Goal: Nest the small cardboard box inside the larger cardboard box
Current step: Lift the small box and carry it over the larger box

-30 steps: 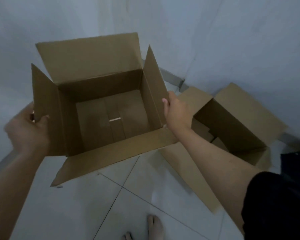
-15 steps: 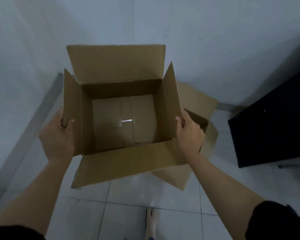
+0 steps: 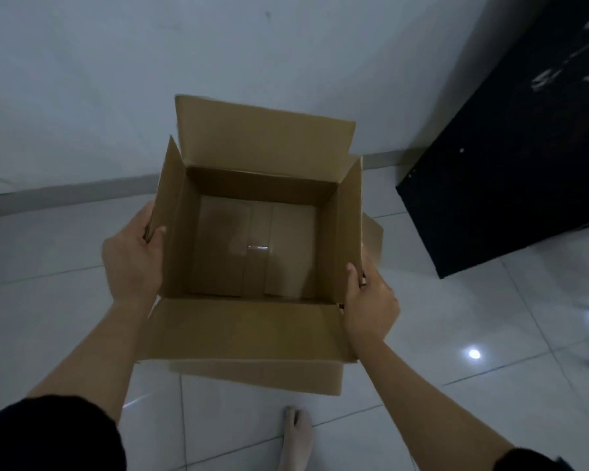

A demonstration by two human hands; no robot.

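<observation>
Both hands (image 3: pixel 131 258) (image 3: pixel 369 305) grip small cardboard box (image 3: pixel 255 232) above white tiled floor (image 3: pixel 490 321).

Left hand (image 3: pixel 131 256) and right hand (image 3: pixel 371 302) clamped, arms outstretched.

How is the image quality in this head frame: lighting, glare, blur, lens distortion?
Head view: dim, bluish light; the inside of the held cardboard box is shadowed, with a small glint on its bottom tape. Bright specular spots sit on the glossy tiled floor at right. Slight motion softness on the box edges and both hands, left hand and right hand. Wide-angle bending shows along the wall base.
</observation>
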